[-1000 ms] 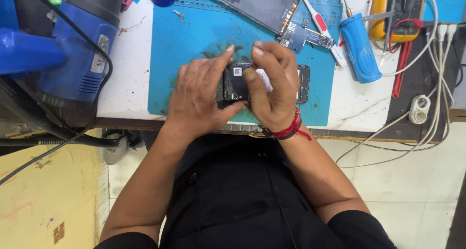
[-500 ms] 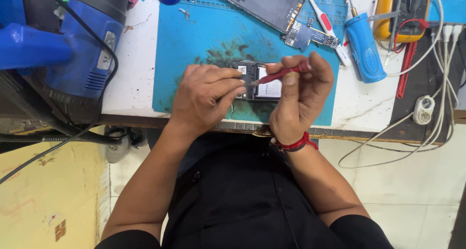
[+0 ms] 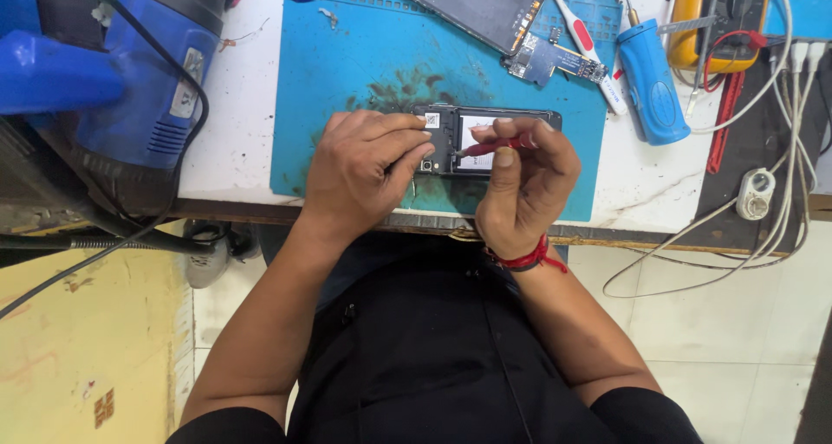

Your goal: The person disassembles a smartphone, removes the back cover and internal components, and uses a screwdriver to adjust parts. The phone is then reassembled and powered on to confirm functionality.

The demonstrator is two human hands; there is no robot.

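Left hand [image 3: 364,171] curls over left end of opened phone [image 3: 485,139], fingers pressing it down onto blue work mat [image 3: 347,71]. Right hand [image 3: 520,180] pinches red-handled tool [image 3: 498,145], tip touching phone interior. Phone lies near mat's front edge, close to table's front rim. Behind phone, bare mat gives open room. Second phone [image 3: 477,6] and circuit board [image 3: 555,58] crowd mat's far right corner; blue screwdriver [image 3: 650,89] just beside mat's right edge; blue heat gun [image 3: 130,71] well apart, left.

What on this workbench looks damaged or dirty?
The blue mat bears dark blotches just above the opened phone, like burns or grime. The white tabletop beside it is scratched and smudged. Nothing looks spilled.
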